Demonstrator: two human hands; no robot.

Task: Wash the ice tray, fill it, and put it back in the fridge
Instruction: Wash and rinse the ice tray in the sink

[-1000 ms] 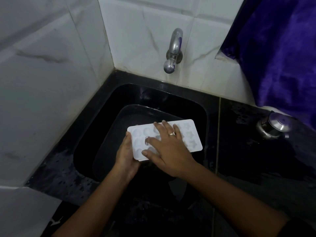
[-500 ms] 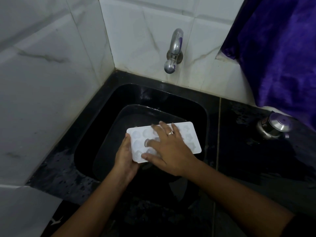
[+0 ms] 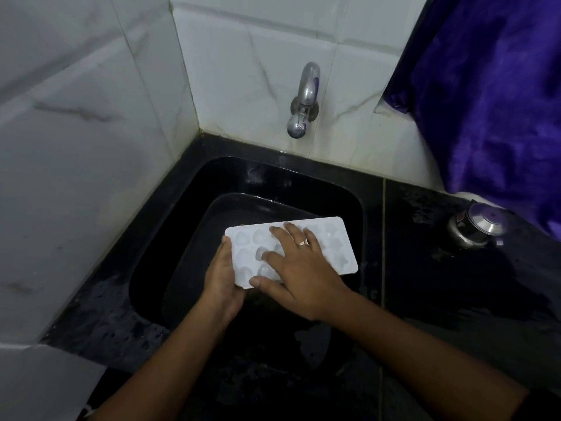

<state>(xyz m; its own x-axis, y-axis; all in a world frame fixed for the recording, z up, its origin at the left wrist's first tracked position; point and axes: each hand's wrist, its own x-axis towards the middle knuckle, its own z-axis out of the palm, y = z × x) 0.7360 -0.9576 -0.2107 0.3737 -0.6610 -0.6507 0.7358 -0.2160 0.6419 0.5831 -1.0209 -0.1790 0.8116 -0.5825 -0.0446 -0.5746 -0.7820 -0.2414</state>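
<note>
The tiled wall fills the view from 9 to 12 o'clock, and a purple cloth hangs at 2 o'clock. Below them runs a wet black counter with a black sink sunk into it at centre. A dark tub sits inside the sink.

The white tray is held over the tub, cells up, with its long side running from 9 towards 3 o'clock. The left hand clamps the tray's 9 o'clock end, thumb on the top edge and fingers underneath. The right hand lies flat on the cells with its fingers spread and straight, gripping nothing. The two hands are close, joined only by the tray.

The tap stands on the wall at 12 o'clock from the tray, and no water can be seen running from it. A steel pot sits on the counter at 3 o'clock, well apart from the tray. A ring shows on the right hand.

This looks like the washing step, with the cells being rubbed by hand. Filling does not appear to have begun. The next move probably calls for the right hand to lift off and reach to 12 o'clock for the tap. The left hand alone would then carry the tray under the spout and needs a firm hold on the slippery end.
</note>
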